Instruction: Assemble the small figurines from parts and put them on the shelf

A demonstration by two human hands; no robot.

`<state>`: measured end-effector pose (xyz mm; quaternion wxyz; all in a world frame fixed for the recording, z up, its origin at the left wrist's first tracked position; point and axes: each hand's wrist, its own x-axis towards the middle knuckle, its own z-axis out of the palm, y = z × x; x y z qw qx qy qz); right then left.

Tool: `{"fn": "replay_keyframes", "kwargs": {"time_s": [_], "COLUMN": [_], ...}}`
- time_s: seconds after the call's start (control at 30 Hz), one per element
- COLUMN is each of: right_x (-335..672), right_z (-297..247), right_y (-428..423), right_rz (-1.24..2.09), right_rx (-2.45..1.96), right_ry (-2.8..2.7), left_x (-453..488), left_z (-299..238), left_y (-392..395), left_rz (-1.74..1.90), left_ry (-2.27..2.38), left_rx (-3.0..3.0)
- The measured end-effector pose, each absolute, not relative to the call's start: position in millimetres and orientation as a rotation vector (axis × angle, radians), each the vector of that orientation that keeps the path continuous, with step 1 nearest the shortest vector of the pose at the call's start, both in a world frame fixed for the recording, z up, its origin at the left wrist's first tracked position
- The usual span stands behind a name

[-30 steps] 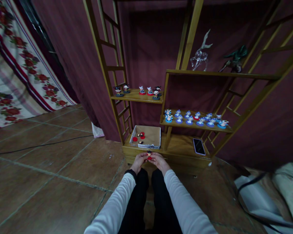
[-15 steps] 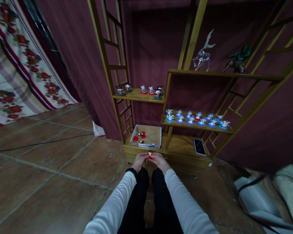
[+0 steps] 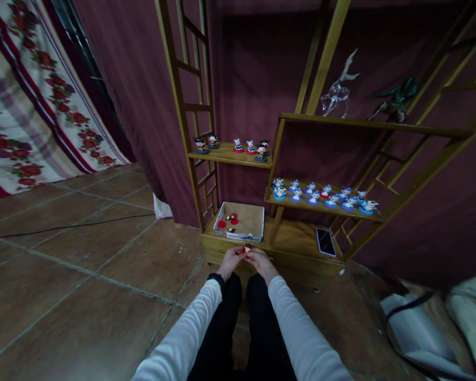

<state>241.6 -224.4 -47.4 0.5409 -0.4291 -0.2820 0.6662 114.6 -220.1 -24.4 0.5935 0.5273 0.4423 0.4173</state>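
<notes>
Between my two hands is a small red and black figurine [image 3: 247, 249], held just in front of the shelf unit's lowest board. My left hand [image 3: 230, 261] pinches it from the left, its fingertips at the red part. From the other side the fingers of my right hand [image 3: 262, 261] close on the same figurine. Right behind it stands a shallow cardboard box [image 3: 250, 218] holding red discs [image 3: 222, 224] and a couple of small dark figure pieces [image 3: 230, 230]. My fingers hide part of the figurine's lower end.
Several figurines stand on the left shelf [image 3: 226, 154], and blue and white ones crowd the right shelf [image 3: 321, 203]. A phone [image 3: 326, 242] lies on the bottom board [image 3: 293, 233]. Higher up are a clear deer ornament [image 3: 337, 95] and a dark green statue [image 3: 396, 100].
Both hands keep hold of the figurine, which has turned or tilted slightly between the fingers. The view has shifted a little, so the shelf appears slightly farther right.
</notes>
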Motion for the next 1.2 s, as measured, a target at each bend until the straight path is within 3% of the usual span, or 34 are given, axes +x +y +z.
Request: {"fn": "replay_keyframes", "kwargs": {"time_s": [1.2], "right_x": [241.3], "right_z": [-44.5], "right_y": [-229.1], "right_rz": [1.568], "right_rx": [-1.052], "right_ry": [-0.698], "left_x": [115.1], "left_z": [-21.9], "left_y": [-221.5], "left_rz": [0.976], "left_ry": [1.257], "left_rx": [1.466]}}
